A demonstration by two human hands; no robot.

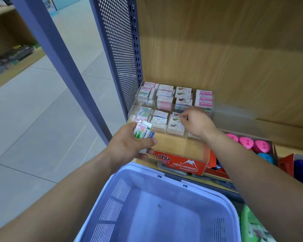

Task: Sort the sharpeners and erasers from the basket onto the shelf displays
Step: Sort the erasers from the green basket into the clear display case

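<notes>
Several erasers (143,131) in left grip (129,144).

The basket (119,191) runs off the bottom edge; the right hand (198,122) hides whatever its fingertips touch.

— The basket (122,193)?
— Smooth lavender plastic, faint sheen.
— Just beyond its far rim?
— A box (182,165) of glossy printed card; erasers (143,131) in shiny paper sleeves.
— Farther beyond it?
— A clear, glossy acrylic tray (171,134), matt wood-grain board (217,49), and, leftward, a matt painted perforated metal panel (119,49).
— Beyond its right?
— Glossy pink plastic sharpeners (247,142).
</notes>
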